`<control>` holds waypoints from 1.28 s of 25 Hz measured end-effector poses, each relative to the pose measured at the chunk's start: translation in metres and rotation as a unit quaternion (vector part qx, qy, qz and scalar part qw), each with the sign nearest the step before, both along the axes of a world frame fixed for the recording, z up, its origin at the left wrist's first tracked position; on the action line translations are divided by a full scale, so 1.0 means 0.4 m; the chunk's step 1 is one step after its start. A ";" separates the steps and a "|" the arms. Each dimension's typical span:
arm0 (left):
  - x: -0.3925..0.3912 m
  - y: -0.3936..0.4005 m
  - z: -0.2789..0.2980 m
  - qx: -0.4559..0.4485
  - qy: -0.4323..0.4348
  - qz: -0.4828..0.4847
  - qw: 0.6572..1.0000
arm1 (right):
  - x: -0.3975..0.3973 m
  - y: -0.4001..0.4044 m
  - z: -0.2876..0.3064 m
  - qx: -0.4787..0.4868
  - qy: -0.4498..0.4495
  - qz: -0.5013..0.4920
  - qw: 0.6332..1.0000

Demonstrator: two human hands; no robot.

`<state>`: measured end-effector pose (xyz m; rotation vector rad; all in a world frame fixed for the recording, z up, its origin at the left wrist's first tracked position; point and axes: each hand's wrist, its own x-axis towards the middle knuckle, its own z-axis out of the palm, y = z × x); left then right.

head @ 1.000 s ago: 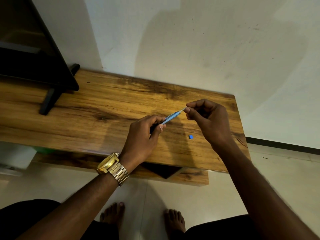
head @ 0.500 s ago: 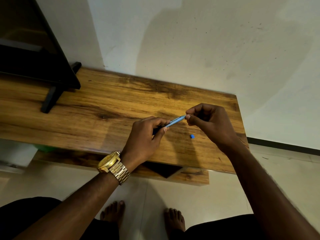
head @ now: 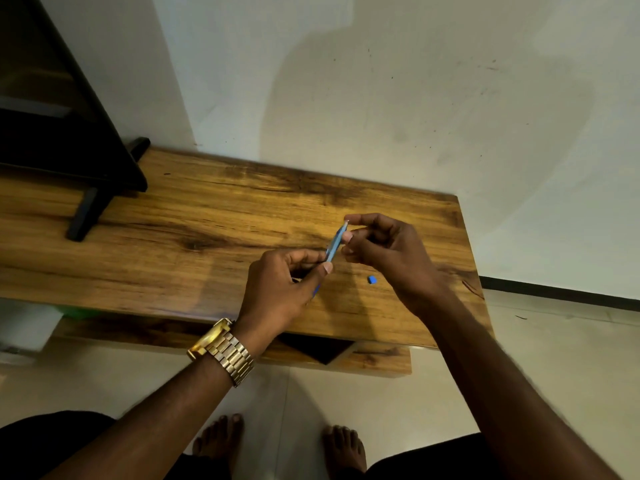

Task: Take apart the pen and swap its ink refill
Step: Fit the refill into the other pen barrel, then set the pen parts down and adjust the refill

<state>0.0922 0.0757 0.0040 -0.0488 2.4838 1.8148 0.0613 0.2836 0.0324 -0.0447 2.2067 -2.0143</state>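
Observation:
A slim blue pen (head: 335, 244) is held above the wooden table (head: 207, 230), tilted steeply with its upper end pointing away from me. My left hand (head: 284, 289) grips the pen's lower part between thumb and fingers; that end is hidden in the hand. My right hand (head: 384, 251) pinches the pen's upper tip with thumb and forefinger. A small blue cap piece (head: 371, 279) lies on the table just below my right hand.
A black TV stand with a slanted leg (head: 86, 209) occupies the table's left end. The wall rises right behind the table. The table's right edge (head: 474, 271) is close to my right hand. My bare feet (head: 221, 441) stand on the tiled floor below.
The pen has swung from nearly level to steeply tilted. My right hand has shifted up along it to the tip; my left hand has stayed at its lower end.

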 end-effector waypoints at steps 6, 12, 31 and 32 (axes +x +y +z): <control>0.000 -0.004 0.022 -0.021 0.012 -0.007 1.000 | 0.003 -0.051 -0.032 -0.029 -0.101 -0.025 0.994; -0.060 -0.123 0.016 -0.157 0.076 0.035 0.984 | -0.058 -0.028 -0.034 0.118 -0.072 -0.130 0.982; -0.052 -0.111 -0.036 -0.312 0.005 0.023 0.950 | -0.005 0.109 -0.004 0.423 0.013 -0.074 0.903; -0.053 -0.111 -0.037 -0.304 0.003 0.024 0.952 | -0.003 0.121 -0.019 0.455 -0.014 -0.035 0.890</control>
